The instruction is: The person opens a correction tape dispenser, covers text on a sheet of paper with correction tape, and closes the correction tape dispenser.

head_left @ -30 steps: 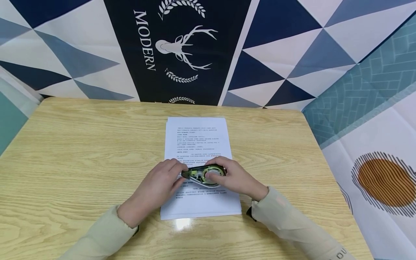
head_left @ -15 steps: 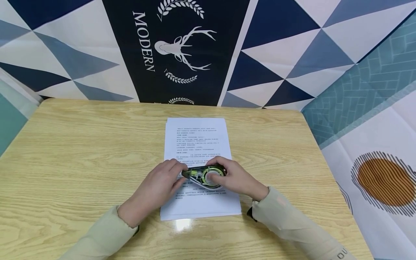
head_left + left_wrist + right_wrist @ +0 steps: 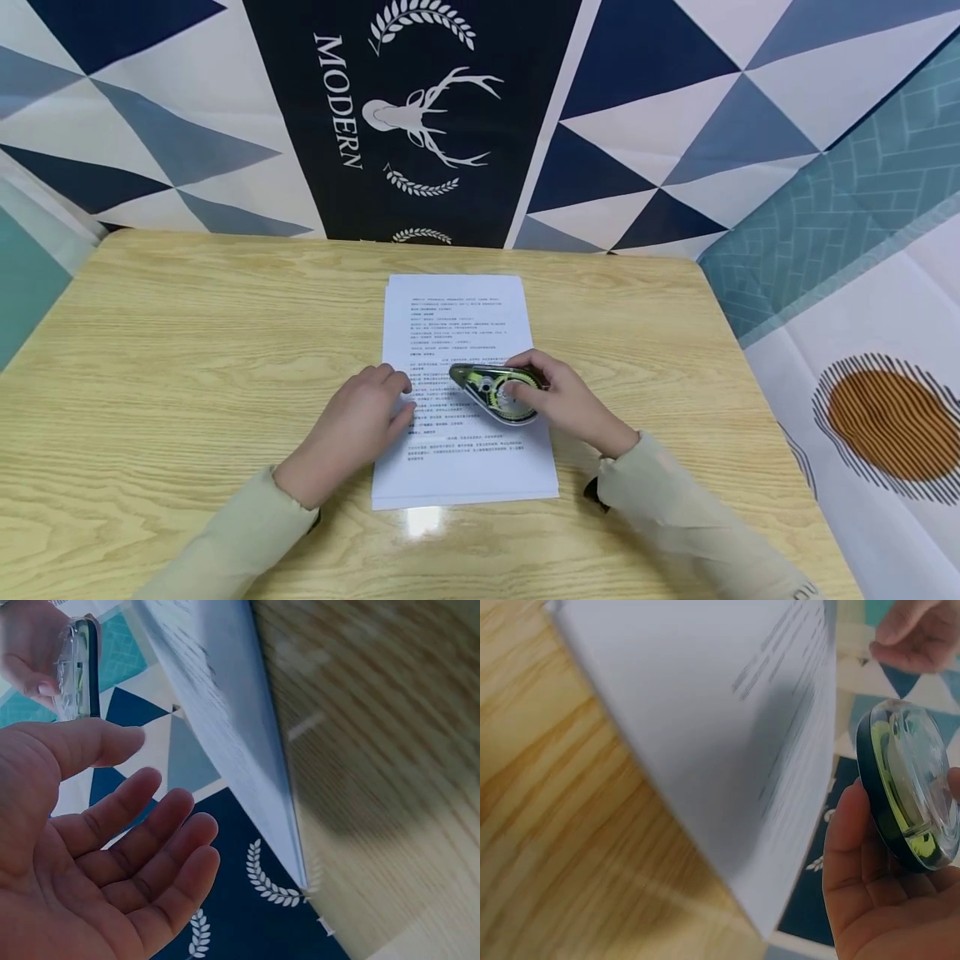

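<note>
A correction tape dispenser (image 3: 480, 385) with a clear and lime-green body and a dark edge is held above the printed sheets (image 3: 465, 482). My right hand (image 3: 568, 402) grips its rounded end between thumb and fingers, and its narrow dark tip points left. In the right wrist view the correction tape (image 3: 901, 784) stands on edge in the fingers, apart from the paper. My left hand (image 3: 358, 423) hovers by the left edge of the sheets and holds nothing. Loosely bent, spread fingers of the left hand (image 3: 112, 855) show in the left wrist view.
The stack of sheets lies on a wooden table (image 3: 225, 333). Behind it hangs a patterned cloth (image 3: 420, 117) with a deer head and triangles. Another printed cloth (image 3: 885, 417) hangs at the right.
My left hand has let go of the dispenser's tip and drawn slightly left. My right hand has moved right and a little away from me with the correction tape.
</note>
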The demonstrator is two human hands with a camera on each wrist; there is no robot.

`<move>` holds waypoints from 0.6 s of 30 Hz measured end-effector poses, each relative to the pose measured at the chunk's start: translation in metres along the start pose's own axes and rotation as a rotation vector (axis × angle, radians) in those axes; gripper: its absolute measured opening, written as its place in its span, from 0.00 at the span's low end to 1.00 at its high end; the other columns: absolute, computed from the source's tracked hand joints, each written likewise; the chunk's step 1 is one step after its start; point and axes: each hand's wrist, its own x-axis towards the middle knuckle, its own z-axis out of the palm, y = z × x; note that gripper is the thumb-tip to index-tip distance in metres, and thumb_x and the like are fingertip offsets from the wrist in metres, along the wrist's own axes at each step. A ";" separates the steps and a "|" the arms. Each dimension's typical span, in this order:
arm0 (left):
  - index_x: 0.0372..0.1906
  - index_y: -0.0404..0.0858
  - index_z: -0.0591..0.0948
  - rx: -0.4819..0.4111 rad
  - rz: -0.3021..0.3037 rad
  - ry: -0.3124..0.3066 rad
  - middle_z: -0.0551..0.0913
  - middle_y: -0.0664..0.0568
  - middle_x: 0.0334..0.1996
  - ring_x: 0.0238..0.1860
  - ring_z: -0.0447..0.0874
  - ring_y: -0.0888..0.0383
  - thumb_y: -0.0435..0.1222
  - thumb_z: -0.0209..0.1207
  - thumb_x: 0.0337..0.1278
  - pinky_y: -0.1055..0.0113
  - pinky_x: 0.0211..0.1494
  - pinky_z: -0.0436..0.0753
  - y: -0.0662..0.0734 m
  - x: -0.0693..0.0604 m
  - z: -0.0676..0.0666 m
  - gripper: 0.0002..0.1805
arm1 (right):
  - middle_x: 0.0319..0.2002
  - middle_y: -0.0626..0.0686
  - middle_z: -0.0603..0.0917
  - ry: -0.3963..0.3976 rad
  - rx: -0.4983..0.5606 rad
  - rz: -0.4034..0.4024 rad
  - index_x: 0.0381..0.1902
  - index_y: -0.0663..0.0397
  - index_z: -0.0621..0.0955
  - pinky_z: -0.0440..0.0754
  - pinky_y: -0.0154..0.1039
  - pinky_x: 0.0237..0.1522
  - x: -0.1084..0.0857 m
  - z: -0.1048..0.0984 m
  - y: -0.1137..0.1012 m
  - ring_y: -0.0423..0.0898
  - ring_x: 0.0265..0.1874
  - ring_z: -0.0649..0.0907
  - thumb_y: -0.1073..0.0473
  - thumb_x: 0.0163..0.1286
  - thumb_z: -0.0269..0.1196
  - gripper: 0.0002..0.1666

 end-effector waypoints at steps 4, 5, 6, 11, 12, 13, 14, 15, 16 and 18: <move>0.30 0.35 0.80 0.020 -0.005 -0.015 0.74 0.53 0.24 0.25 0.68 0.58 0.33 0.62 0.50 0.67 0.32 0.71 -0.003 0.004 0.003 0.05 | 0.47 0.58 0.79 0.059 0.018 0.042 0.52 0.58 0.75 0.74 0.35 0.44 0.002 -0.009 0.012 0.45 0.41 0.76 0.57 0.66 0.58 0.18; 0.30 0.35 0.80 0.026 -0.009 -0.020 0.74 0.53 0.23 0.25 0.68 0.58 0.33 0.61 0.50 0.67 0.31 0.71 -0.004 0.005 0.004 0.04 | 0.47 0.58 0.79 0.076 0.024 0.060 0.52 0.58 0.75 0.74 0.35 0.45 0.003 -0.011 0.015 0.45 0.42 0.76 0.57 0.67 0.57 0.18; 0.29 0.35 0.80 0.032 -0.015 -0.027 0.74 0.54 0.23 0.25 0.67 0.58 0.32 0.61 0.50 0.67 0.31 0.70 -0.005 0.006 0.004 0.04 | 0.47 0.58 0.79 0.091 0.029 0.076 0.53 0.59 0.74 0.74 0.35 0.46 0.003 -0.014 0.017 0.45 0.42 0.76 0.57 0.67 0.56 0.19; 0.28 0.36 0.79 0.039 -0.034 -0.052 0.72 0.54 0.21 0.24 0.66 0.58 0.32 0.60 0.50 0.68 0.30 0.68 -0.007 0.009 0.007 0.03 | 0.47 0.59 0.77 0.181 0.054 0.172 0.56 0.61 0.73 0.73 0.32 0.45 0.004 -0.028 0.030 0.42 0.42 0.74 0.55 0.67 0.56 0.22; 0.27 0.36 0.79 0.038 -0.036 -0.055 0.72 0.54 0.21 0.24 0.66 0.58 0.31 0.60 0.50 0.67 0.30 0.68 -0.007 0.010 0.007 0.03 | 0.47 0.58 0.77 0.196 0.060 0.189 0.56 0.61 0.73 0.73 0.31 0.45 0.004 -0.030 0.032 0.42 0.42 0.75 0.54 0.67 0.56 0.23; 0.27 0.36 0.79 0.038 -0.035 -0.057 0.72 0.54 0.21 0.24 0.66 0.58 0.31 0.60 0.50 0.67 0.29 0.68 -0.007 0.010 0.007 0.02 | 0.47 0.58 0.77 0.210 0.069 0.208 0.56 0.61 0.72 0.73 0.30 0.44 0.004 -0.033 0.035 0.41 0.42 0.74 0.54 0.67 0.56 0.23; 0.27 0.36 0.79 0.040 -0.036 -0.060 0.72 0.54 0.21 0.23 0.66 0.58 0.31 0.60 0.50 0.68 0.30 0.68 -0.007 0.011 0.008 0.02 | 0.47 0.57 0.77 0.223 0.078 0.223 0.57 0.61 0.72 0.73 0.29 0.43 0.004 -0.036 0.038 0.41 0.41 0.74 0.54 0.67 0.55 0.24; 0.27 0.36 0.79 0.042 -0.037 -0.064 0.72 0.54 0.21 0.23 0.65 0.58 0.31 0.60 0.50 0.68 0.30 0.68 -0.008 0.011 0.008 0.02 | 0.48 0.57 0.76 0.230 0.094 0.238 0.57 0.61 0.72 0.73 0.29 0.43 0.004 -0.038 0.040 0.40 0.41 0.74 0.53 0.67 0.55 0.24; 0.27 0.36 0.79 0.044 -0.038 -0.069 0.71 0.54 0.21 0.23 0.65 0.58 0.31 0.60 0.49 0.68 0.30 0.68 -0.007 0.012 0.008 0.02 | 0.48 0.56 0.76 0.235 0.108 0.252 0.58 0.60 0.71 0.73 0.28 0.42 0.004 -0.041 0.043 0.40 0.41 0.74 0.53 0.67 0.55 0.25; 0.26 0.36 0.78 0.045 -0.041 -0.079 0.71 0.54 0.21 0.23 0.65 0.58 0.31 0.59 0.49 0.68 0.29 0.67 -0.008 0.012 0.008 0.02 | 0.47 0.54 0.75 0.244 0.143 0.275 0.59 0.60 0.70 0.75 0.28 0.40 0.003 -0.046 0.048 0.39 0.40 0.74 0.52 0.68 0.53 0.26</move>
